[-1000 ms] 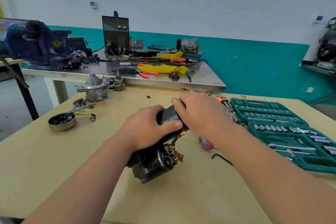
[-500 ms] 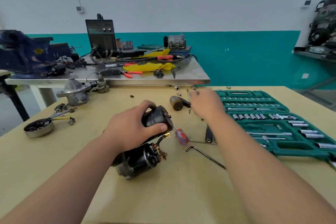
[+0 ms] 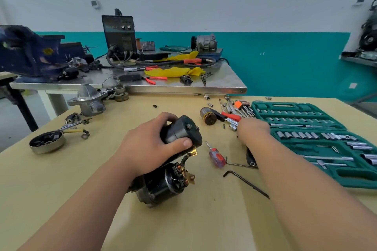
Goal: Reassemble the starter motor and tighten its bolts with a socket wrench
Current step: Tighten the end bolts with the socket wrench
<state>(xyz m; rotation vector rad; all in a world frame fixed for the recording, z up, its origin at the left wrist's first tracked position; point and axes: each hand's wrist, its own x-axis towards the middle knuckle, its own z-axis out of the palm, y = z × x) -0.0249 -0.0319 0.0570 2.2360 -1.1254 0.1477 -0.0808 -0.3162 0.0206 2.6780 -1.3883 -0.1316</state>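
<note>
The black starter motor (image 3: 163, 183) lies on the yellow table in the middle of the head view. My left hand (image 3: 146, 149) grips its upper cylinder (image 3: 179, 130), with the thumb across the end cap. My right hand (image 3: 254, 129) is off the motor, down among loose chrome sockets (image 3: 232, 124) next to the green socket set case (image 3: 346, 181). Its fingers are hidden behind the back of the hand. A black tool handle (image 3: 250, 159) shows under my right wrist.
A copper armature (image 3: 208, 116), a red screwdriver (image 3: 217, 157) and a black hex key (image 3: 244, 181) lie right of the motor. The aluminium nose housing (image 3: 89, 98) and a metal dish (image 3: 47, 141) stand at left. Behind is a steel table (image 3: 224, 85) with a vise (image 3: 30, 53).
My right hand let go of the motor and moved right to the loose tools beside the socket case. My left hand kept its grip on the motor.
</note>
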